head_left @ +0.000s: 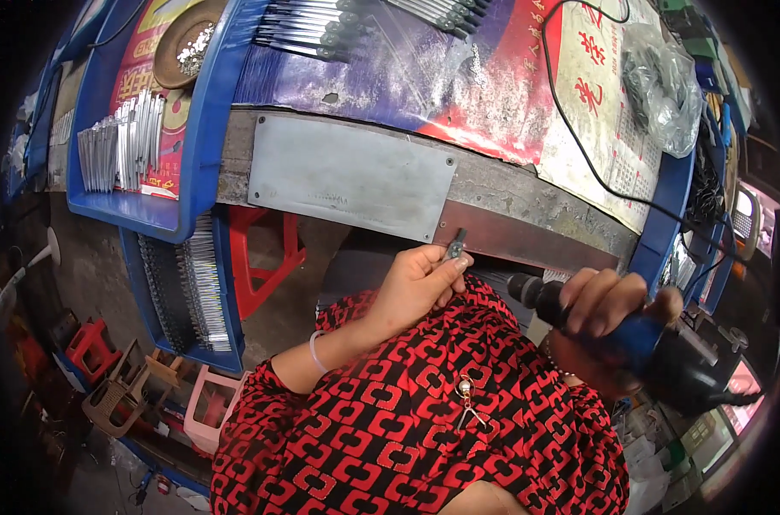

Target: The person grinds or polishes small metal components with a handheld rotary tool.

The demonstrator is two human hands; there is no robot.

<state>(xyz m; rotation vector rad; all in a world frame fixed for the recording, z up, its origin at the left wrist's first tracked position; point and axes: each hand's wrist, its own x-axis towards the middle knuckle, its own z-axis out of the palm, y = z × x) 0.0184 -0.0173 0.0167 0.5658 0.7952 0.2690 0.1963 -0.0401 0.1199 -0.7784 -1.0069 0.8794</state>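
Left hand [417, 287] pinching a small grey metal piece [455, 249] between thumb and fingertips, raised to the front edge of the workbench [527, 202], piece tip standing upright just under the grey steel plate [347, 176] bolted to that edge; probably held there to steady it against the bench lip. White bangle [314, 352] on the left wrist. Right hand [609, 302] wrapped shut round the blue-and-black body of a powered hand driver [630, 339], nose pointing left toward the metal piece, near it but not touching; grip full-fisted, likely for control of the tool weight. Black cable [579, 137] running over the benchtop, looping back toward the tool side.

Benchtop covered with printed paper sheets in red, purple and white, likely as a liner. Blue tray [141, 210] on the left end holding a row of silver metal strips [120, 150] stacked side by side; shallow brown dish [184, 43] of tiny shiny parts behind it. More dark-tipped silver rods [313, 30] laid parallel at the top, all within arm's reach. Clear plastic bag [665, 94] with dark parts on the right end. Second blue tray [180, 292] of silver strips lower down beside a red stool [266, 253]. Small plastic stools [210, 408] on the floor at lower left. Lap in red-and-black patterned cloth, small metal clip [469, 403] pinned on it
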